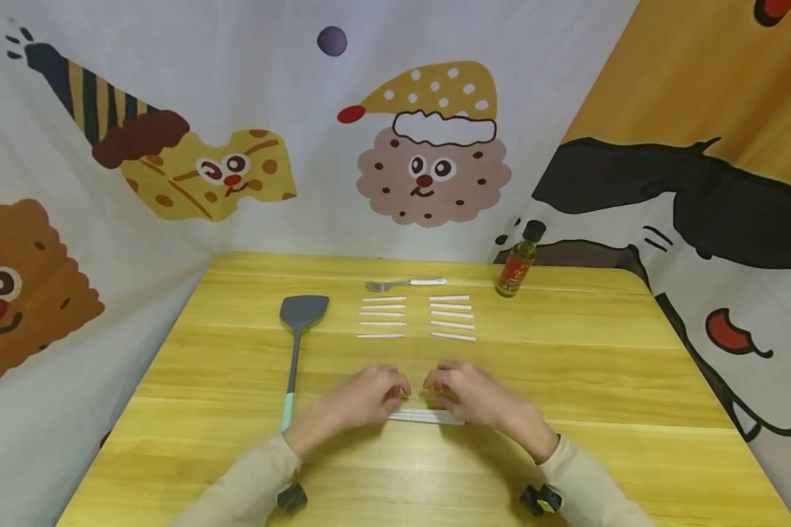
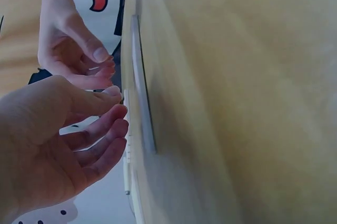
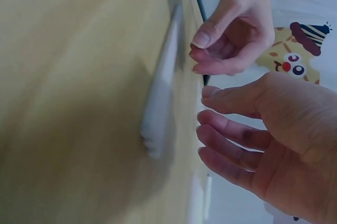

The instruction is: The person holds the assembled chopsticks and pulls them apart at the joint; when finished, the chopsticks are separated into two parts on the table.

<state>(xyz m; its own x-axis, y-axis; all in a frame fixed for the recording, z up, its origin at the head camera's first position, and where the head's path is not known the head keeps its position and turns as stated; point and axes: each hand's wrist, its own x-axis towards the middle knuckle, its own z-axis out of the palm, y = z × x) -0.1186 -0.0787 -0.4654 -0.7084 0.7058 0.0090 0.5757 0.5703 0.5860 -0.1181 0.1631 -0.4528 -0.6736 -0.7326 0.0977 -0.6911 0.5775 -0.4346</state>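
Both hands hover just behind a small bundle of long white sticks (image 1: 427, 416) lying side by side on the table, shaped like chopsticks. My left hand (image 1: 372, 395) is over the bundle's left end, fingers loosely bent and holding nothing. Facing it across a small gap, my right hand (image 1: 471, 394) is near the right end, also without a grip on anything. In the right wrist view the bundle (image 3: 160, 84) lies below the fingertips, which are apart from it. Farther back, short white sticks lie in two columns, a left one (image 1: 382, 314) and a right one (image 1: 451, 315).
A grey spatula (image 1: 303, 310) with a mint handle lies left of the sticks, partly behind the left forearm. Behind the columns rests a fork (image 1: 405, 283) with a white handle. A dark-capped bottle (image 1: 519, 263) stands at the back right, before a cartoon-printed cloth (image 1: 303, 241).
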